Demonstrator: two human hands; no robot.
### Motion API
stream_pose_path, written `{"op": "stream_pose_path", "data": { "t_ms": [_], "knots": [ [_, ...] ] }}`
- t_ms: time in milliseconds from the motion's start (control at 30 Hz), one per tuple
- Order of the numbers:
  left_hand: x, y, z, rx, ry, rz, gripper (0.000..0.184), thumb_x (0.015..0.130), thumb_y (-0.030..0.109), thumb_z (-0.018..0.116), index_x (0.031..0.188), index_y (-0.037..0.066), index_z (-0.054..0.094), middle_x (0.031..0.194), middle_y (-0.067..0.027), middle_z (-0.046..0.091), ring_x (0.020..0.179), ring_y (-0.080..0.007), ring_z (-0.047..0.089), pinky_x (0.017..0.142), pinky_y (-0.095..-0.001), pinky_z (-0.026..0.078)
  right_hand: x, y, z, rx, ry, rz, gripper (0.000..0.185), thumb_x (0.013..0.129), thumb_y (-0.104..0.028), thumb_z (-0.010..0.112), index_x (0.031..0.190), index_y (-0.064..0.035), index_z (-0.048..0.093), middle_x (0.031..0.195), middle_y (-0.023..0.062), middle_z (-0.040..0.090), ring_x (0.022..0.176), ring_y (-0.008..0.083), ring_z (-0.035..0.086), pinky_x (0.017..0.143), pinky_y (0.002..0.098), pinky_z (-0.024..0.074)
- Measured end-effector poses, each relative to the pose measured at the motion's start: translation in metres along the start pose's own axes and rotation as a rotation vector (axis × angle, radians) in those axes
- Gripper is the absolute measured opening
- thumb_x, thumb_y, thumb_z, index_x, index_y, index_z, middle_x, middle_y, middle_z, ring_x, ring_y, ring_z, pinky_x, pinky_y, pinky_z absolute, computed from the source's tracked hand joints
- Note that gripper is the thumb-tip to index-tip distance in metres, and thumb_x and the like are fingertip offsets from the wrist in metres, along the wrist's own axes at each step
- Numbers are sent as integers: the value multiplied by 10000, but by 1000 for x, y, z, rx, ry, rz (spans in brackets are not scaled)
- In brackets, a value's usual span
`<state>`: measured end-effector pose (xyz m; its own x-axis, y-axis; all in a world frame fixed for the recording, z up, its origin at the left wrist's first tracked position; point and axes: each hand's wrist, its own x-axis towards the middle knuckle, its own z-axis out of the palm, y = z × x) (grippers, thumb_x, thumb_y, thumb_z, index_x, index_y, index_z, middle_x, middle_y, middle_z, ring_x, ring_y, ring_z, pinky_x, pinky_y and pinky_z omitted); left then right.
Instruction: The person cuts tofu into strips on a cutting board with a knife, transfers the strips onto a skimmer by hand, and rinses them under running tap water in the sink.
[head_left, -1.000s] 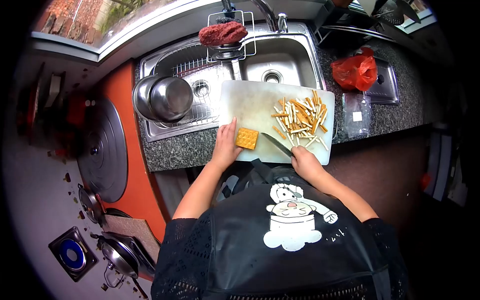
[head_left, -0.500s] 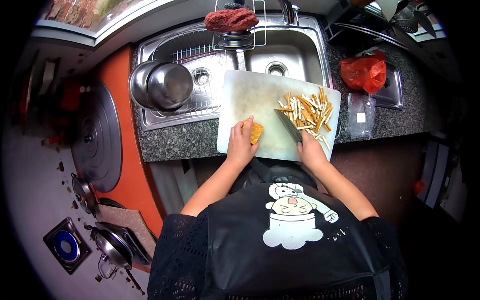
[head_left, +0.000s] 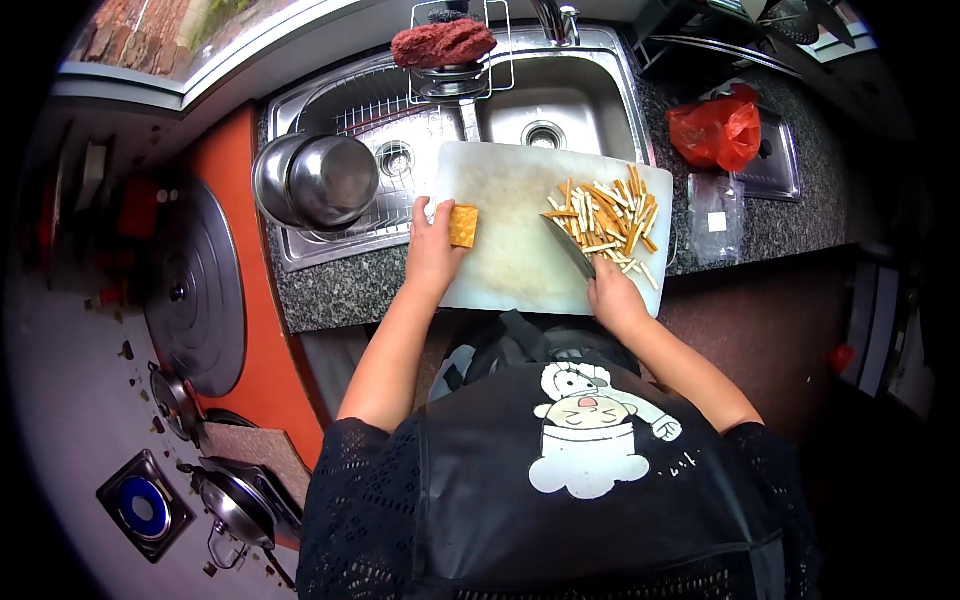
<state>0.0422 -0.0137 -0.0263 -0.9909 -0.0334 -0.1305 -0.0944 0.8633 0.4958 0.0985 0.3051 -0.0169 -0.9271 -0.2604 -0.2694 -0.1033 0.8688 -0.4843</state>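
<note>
A white cutting board [head_left: 510, 240] lies at the counter's front edge, partly over the sink. My left hand [head_left: 433, 250] grips a square yellow-orange block [head_left: 463, 226] at the board's left side, fingers on its left edge. My right hand [head_left: 616, 298] is closed round the handle of a knife [head_left: 568, 244], whose dark blade points up and left beside the pile. Thin strips with orange skins and pale insides [head_left: 610, 222] are heaped on the right part of the board.
Behind the board is a steel double sink [head_left: 560, 105], with stacked metal bowls [head_left: 334, 182] at its left. A red plastic bag [head_left: 716, 133] and a clear packet [head_left: 715, 222] lie on the right. A reddish cloth [head_left: 443, 44] hangs near the faucet.
The block has moved left and up along the board with my left hand. The knife has swung from the board's lower middle to the pile's left edge, pushing the strips closer together.
</note>
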Motion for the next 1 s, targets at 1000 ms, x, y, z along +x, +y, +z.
{"op": "stream_pose_path", "data": {
  "t_ms": [1000],
  "knots": [
    [-31,74,81,-167,127,347,551,733,149,776,1222,19,558,1200,-168,540,1144,-358,510,971,-446,434,-6,-24,-13,123,24,-55,264,864,-11,547,1118,-8,475,1046,248,517,745,465,610,656,535,519]
  ]
}}
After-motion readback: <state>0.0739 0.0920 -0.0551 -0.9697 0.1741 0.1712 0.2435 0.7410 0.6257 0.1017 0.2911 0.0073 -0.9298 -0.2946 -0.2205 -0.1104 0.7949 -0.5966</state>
